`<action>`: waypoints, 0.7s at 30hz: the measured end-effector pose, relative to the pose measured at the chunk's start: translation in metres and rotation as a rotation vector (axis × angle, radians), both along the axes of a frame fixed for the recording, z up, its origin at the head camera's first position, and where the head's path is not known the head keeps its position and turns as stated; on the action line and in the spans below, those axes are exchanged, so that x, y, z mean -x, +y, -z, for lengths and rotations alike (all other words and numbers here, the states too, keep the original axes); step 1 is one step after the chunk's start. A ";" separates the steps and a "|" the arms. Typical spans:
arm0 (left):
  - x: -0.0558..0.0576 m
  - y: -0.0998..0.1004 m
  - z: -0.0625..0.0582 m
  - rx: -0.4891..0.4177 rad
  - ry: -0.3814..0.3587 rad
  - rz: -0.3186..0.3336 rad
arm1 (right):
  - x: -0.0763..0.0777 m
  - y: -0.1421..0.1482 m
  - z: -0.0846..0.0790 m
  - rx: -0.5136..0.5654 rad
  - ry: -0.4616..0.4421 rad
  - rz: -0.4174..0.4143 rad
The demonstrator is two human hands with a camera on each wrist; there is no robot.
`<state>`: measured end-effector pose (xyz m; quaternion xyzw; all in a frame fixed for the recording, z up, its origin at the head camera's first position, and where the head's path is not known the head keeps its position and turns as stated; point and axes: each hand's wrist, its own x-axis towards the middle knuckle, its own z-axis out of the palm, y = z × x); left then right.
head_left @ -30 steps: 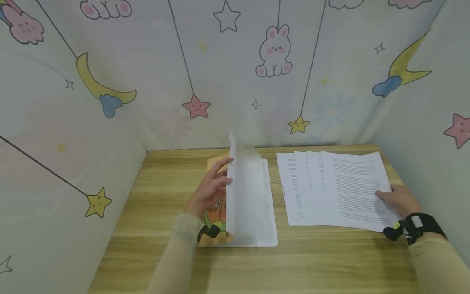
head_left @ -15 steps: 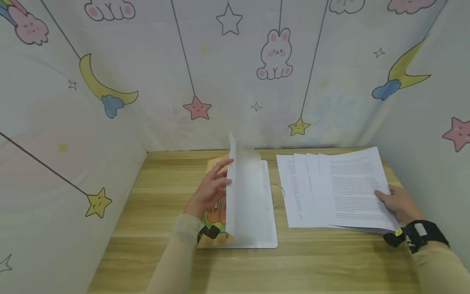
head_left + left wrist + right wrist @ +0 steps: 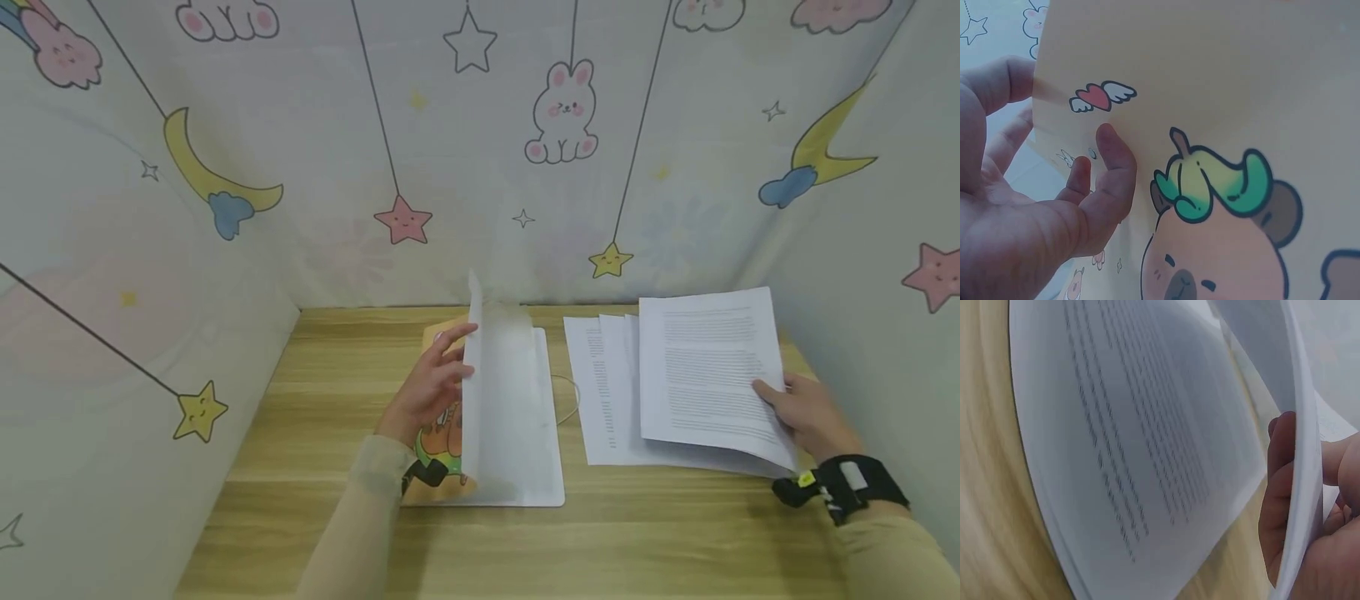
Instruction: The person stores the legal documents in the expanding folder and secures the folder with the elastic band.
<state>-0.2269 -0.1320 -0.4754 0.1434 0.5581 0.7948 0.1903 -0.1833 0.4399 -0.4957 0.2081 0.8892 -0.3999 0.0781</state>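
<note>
A folder (image 3: pixel 525 417) with a white inside lies mid-table in the head view, its cover raised nearly upright. My left hand (image 3: pixel 429 390) holds that cover, fingertips hooked over its free edge. The left wrist view shows the cover's orange outer side with a cartoon animal (image 3: pixel 1210 256), and two bent fingers of the left hand (image 3: pixel 1041 206) before it. To the right, my right hand (image 3: pixel 813 412) grips a sheaf of printed sheets (image 3: pixel 708 367) at its right edge, thumb on top. Fingers of the right hand (image 3: pixel 1282 500) curl behind the sheaf in the right wrist view.
Fanned printed papers (image 3: pixel 597 400) lie on the wooden table (image 3: pixel 525 550) under the lifted sheaf. A thin elastic loop (image 3: pixel 576 400) sticks out from the folder's right side. Patterned curtains (image 3: pixel 487 133) stand behind and at both sides.
My right hand has lifted the top sheaf off the fanned papers and shifted it slightly left, its near edge now raised. The left hand and the folder cover have stayed in place.
</note>
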 end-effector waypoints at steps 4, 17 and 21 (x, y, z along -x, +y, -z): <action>0.000 0.001 -0.001 0.008 -0.009 -0.001 | 0.004 -0.015 -0.005 0.058 0.059 -0.031; 0.004 0.001 0.009 0.011 0.001 0.016 | 0.010 -0.055 -0.024 0.196 0.153 -0.126; 0.006 0.003 0.009 0.028 0.019 0.014 | 0.011 -0.066 -0.032 0.186 0.186 -0.133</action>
